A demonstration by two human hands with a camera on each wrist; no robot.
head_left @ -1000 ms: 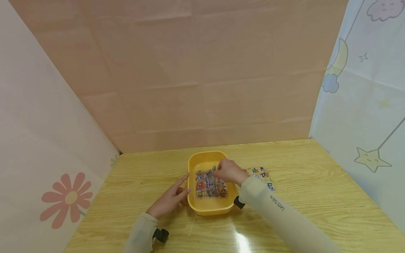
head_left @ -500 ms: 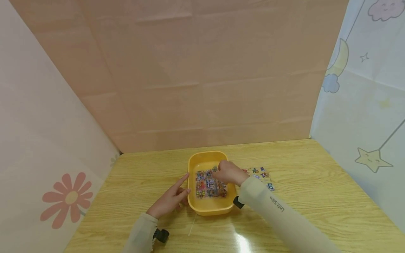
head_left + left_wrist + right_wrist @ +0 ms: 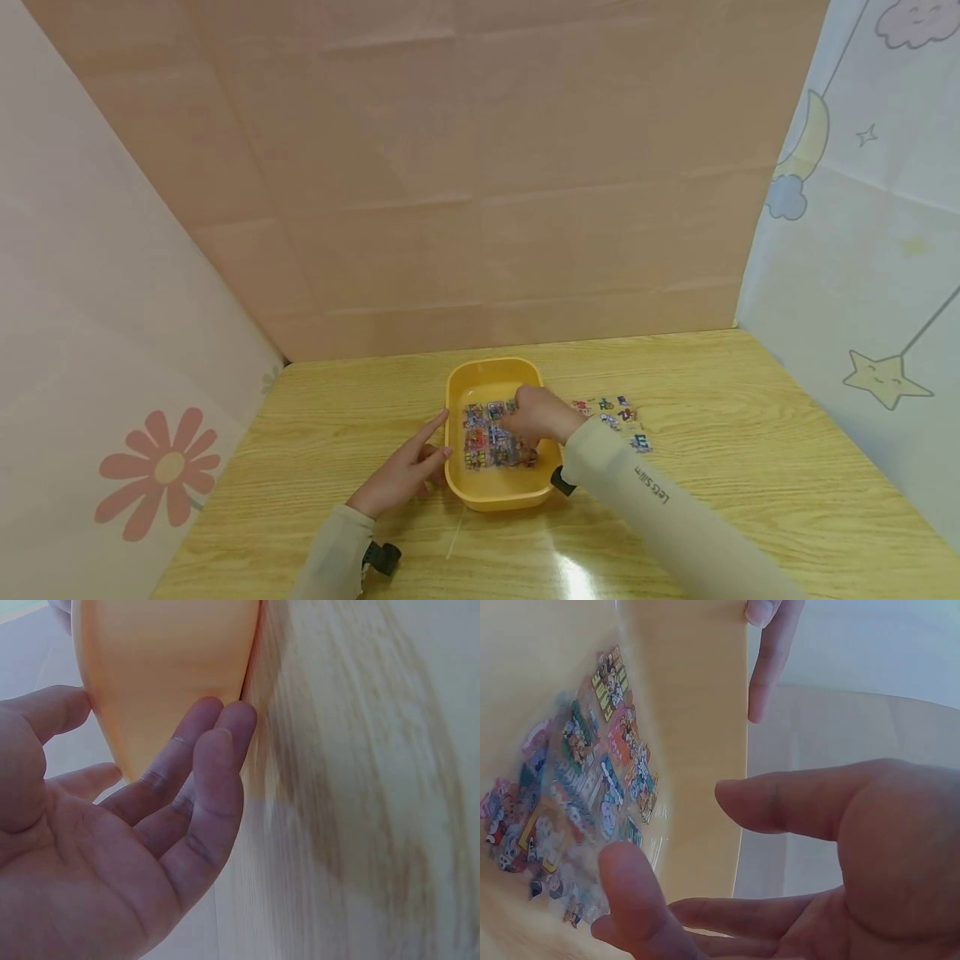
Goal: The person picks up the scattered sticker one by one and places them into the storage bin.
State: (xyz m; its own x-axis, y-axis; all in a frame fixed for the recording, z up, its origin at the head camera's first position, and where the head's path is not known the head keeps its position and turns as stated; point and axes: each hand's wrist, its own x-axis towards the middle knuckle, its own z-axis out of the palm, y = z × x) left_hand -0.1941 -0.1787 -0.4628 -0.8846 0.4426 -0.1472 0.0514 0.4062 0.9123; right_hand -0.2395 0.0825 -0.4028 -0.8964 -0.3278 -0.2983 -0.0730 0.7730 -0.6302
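Observation:
A yellow plastic tray [image 3: 501,502] stands on the table, with clear sticker sheets [image 3: 487,446] printed with small colourful figures lying in it. My left hand [image 3: 408,468] is at the tray's left side, its thumb and index finger touching the rim. In the left wrist view the other fingers bend loosely beside the tray's outer wall [image 3: 169,660]. My right hand [image 3: 538,412] reaches over the tray's right side above the stickers. Thumb and index finger [image 3: 634,889] stand apart in the right wrist view; whether a fingertip touches the stickers I cannot tell.
Another clear sticker sheet [image 3: 626,417] lies on the wooden table [image 3: 697,400] to the right of the tray, partly behind the right forearm. A thin pale stick or strip [image 3: 454,535] lies in front of the tray. Cloth walls [image 3: 480,183] enclose the back and sides.
My right hand has sunk slightly lower into the tray, shifting a little toward me over the stickers. The left hand and the tray stay where they were.

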